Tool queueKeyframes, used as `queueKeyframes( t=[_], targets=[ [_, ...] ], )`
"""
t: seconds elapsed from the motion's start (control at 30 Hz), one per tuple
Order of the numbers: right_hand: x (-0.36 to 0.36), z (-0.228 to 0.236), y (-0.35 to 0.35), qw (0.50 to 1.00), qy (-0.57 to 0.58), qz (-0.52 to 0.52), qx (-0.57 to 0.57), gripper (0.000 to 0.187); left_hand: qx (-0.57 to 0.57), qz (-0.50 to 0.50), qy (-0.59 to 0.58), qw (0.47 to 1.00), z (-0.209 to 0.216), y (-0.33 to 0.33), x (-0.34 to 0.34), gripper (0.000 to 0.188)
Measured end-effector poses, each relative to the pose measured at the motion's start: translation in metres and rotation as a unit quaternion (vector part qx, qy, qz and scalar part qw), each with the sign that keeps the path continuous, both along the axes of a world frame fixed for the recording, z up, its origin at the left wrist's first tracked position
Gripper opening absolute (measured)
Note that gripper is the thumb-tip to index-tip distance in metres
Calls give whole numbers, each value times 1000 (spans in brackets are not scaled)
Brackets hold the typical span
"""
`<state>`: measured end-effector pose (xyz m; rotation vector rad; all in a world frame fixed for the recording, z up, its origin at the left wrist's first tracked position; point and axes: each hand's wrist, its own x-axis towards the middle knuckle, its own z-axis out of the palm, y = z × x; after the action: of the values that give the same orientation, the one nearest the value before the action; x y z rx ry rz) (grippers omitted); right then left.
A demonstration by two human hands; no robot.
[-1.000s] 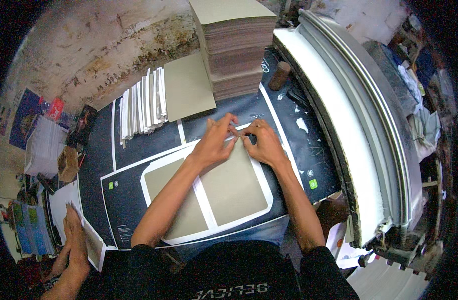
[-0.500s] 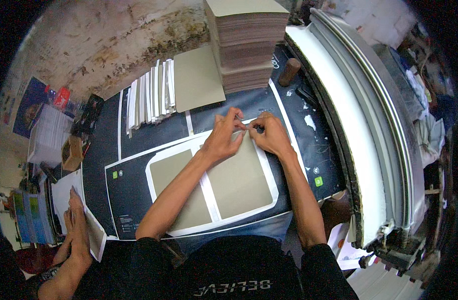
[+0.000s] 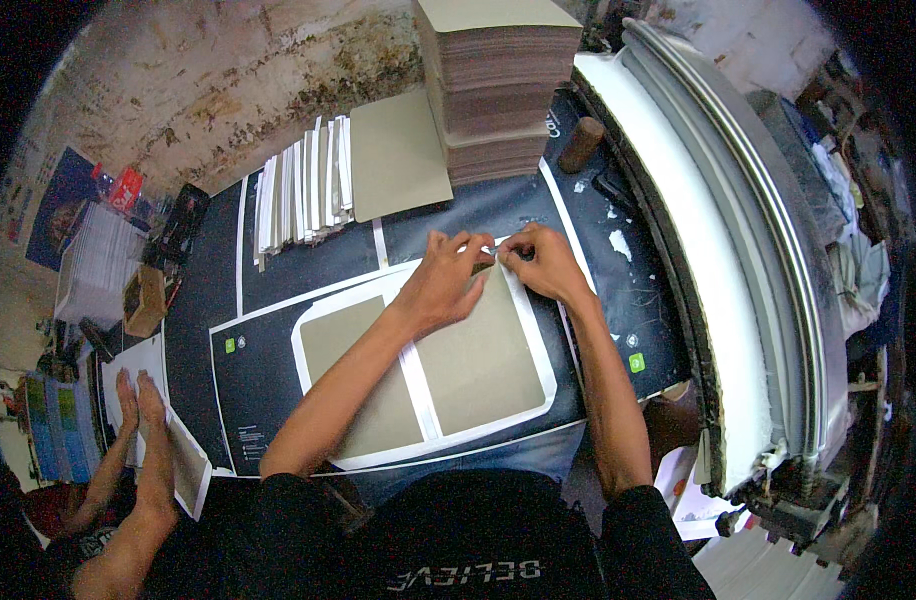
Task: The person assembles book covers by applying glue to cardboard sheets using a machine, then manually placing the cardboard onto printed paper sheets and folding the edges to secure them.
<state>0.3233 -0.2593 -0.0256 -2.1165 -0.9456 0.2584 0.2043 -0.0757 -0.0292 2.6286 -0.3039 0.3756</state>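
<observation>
In front of me lies a white paper sheet [image 3: 378, 460] with cut corners. Two grey-brown boards, the left one [image 3: 348, 345] and the right one [image 3: 483, 365], rest on it side by side, divided by a narrow white strip [image 3: 419, 392]. My left hand [image 3: 446, 280] reaches across to the sheet's far edge, its fingertips pinched around a bit of white paper. My right hand [image 3: 541, 262] pinches at the same spot, thumb and forefinger together, almost touching the left fingertips. What exactly lies between the fingertips is partly hidden.
A tall board stack [image 3: 498, 90] rises at the back, beside a single board [image 3: 398, 155] and several bundled white strips [image 3: 303, 190]. A wooden cylinder [image 3: 581, 145] stands near a long rounded machine [image 3: 718, 230]. At left, another person's hands [image 3: 143, 400] rest on paper.
Both my hands stay at the sheet's far edge; the left fingers have curled closer to the right fingertips. The other person's hands have shifted apart slightly.
</observation>
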Motion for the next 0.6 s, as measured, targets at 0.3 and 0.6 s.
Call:
queueKeyframes(
  t=[0.3, 0.6],
  targets=[
    [-14, -8, -11, 993, 48, -81, 72, 24, 174, -52, 22, 983, 4, -4, -25, 83],
    [-18, -8, -12, 995, -66, -32, 64, 21, -94, 5, 74, 993, 21, -1, 22, 81]
  ],
)
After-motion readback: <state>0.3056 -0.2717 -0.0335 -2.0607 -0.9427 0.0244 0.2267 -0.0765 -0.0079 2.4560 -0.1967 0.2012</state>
